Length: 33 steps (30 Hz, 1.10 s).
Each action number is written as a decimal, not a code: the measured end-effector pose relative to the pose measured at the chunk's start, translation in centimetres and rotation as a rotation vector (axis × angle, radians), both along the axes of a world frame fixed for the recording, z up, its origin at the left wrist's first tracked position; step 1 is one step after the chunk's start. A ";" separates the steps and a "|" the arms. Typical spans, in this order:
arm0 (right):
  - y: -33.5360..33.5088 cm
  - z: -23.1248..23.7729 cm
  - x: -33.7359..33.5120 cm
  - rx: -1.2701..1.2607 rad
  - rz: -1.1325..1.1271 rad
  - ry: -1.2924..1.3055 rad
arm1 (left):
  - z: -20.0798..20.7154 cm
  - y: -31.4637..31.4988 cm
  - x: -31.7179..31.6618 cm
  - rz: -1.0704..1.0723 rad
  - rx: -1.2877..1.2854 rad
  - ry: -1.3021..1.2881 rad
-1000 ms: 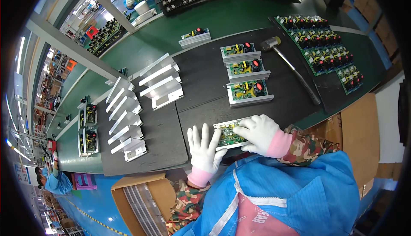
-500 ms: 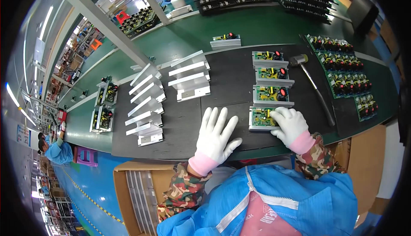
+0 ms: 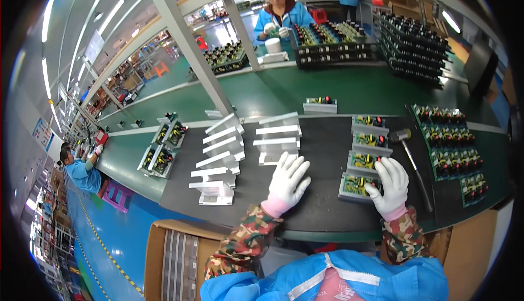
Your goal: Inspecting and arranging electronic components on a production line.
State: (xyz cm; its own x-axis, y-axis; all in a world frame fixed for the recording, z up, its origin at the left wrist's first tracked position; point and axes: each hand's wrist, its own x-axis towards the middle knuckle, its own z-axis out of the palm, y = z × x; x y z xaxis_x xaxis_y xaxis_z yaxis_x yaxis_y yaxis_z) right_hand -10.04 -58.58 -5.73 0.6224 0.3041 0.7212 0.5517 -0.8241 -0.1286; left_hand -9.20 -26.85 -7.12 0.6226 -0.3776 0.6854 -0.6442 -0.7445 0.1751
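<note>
My left hand, in a white glove with a pink cuff, has its fingers stretched and holds nothing. It hovers over the black mat, just in front of the bent silver metal plates. My right hand, gloved alike, is at the right end of the nearest green circuit board, which sits on a silver heatsink. Its fingers are extended and apart from the thumb, which lies by the board's edge; whether it touches is unclear. More such boards line up behind in a column.
A mallet lies right of the column, beside rows of populated boards. More bent plates stand left, with finished-looking units beyond. Stacked board trays and a co-worker are across the bench. A cardboard box stands below.
The view has tilted up, bringing the co-worker fully into sight. My right hand's fingers, bent over the nearest board before, now extend. My left hand stays open, now closer to the metal plates.
</note>
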 end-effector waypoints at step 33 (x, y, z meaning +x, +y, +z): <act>-3.4 -4.4 3.0 0.460 0.113 0.076 | -2.7 0.9 0.5 0.174 -0.271 -0.096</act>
State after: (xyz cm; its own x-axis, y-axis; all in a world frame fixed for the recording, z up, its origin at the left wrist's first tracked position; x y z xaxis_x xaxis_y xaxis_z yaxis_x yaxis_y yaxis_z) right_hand -7.09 -62.00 -10.18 0.6599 0.0323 0.7507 0.6094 -0.6075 -0.5095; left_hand -8.66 -25.94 -9.79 0.5893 -0.0670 0.8051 -0.5344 -0.7798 0.3262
